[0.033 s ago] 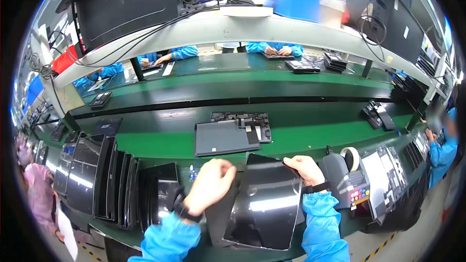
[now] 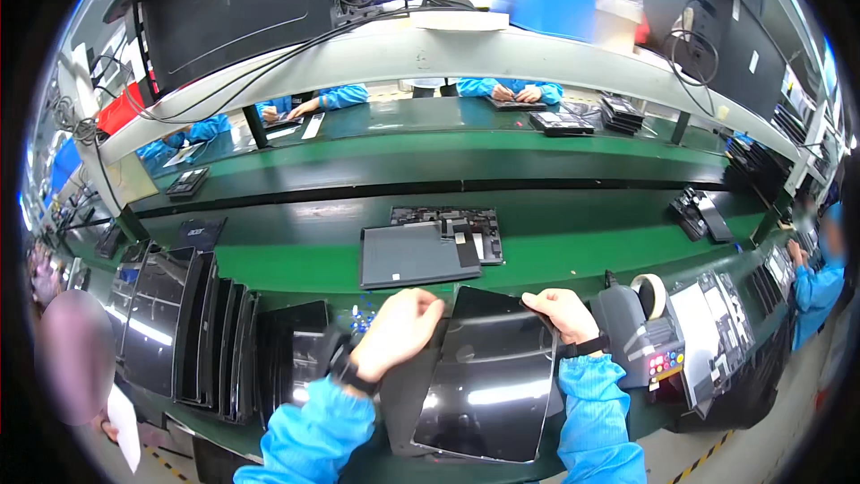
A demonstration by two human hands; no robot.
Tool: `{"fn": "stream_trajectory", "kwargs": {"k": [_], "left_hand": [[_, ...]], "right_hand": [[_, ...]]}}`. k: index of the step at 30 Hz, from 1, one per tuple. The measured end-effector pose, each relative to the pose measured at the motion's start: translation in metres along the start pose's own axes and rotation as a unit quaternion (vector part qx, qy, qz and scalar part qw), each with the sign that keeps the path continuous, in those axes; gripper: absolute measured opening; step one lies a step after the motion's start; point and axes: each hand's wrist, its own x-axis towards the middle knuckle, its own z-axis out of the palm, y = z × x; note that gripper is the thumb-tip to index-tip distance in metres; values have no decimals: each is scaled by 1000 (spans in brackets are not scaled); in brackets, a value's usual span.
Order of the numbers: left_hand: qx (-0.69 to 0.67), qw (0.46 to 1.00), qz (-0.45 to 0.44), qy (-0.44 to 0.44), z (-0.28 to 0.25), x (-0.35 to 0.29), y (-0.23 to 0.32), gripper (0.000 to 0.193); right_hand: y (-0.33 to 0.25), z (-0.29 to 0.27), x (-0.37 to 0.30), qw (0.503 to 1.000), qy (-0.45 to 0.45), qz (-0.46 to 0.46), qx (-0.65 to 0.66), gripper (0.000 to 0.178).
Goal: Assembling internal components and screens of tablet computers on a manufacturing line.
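Observation:
A glossy black laptop screen panel [image 2: 488, 376] lies tilted in front of me, with a ceiling-light streak across it. At its upper right corner, my right hand [image 2: 563, 314] grips the edge between thumb and fingers. My left hand [image 2: 400, 330] is closed with curled fingers near the panel's upper left edge. Whatever those fingers may hold is hidden. Beneath the panel, a dark flat cover [image 2: 401, 403] sticks out on the left. Small blue and white bits [image 2: 362, 318] lie beside my left hand.
Several dark screen panels [image 2: 184, 327] stand stacked at the left, with another black panel [image 2: 291, 341] beside them. A grey laptop cover [image 2: 412, 255] rests ahead. Right of me is a tape dispenser [image 2: 627, 332], then open laptop bases [image 2: 712, 332]. A shelf beam [image 2: 430, 52] crosses overhead; co-workers sit beyond.
My left hand has shifted slightly right, toward the panel's edge. The right hand keeps its grip on the corner. At the far left, a person in pink has moved.

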Motion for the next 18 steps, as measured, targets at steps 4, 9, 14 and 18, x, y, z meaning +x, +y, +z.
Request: {"fn": "stream_trajectory", "kwargs": {"k": [4,9,14,18], "left_hand": [[-169,949,-139,-227,15,46,-22,32],[-219,929,-162,-253,18,52,-23,26],[-240,915,-169,-277,20,48,-24,19],[-216,922,-174,-269,25,43,-18,16]], "right_hand": [[-5,6,-3,1000,27,-16,1,33],[1,6,-58,997,70,14,27,30],[18,12,-64,992,87,8,90,21],[16,9,-59,993,58,-2,102,17]]}}
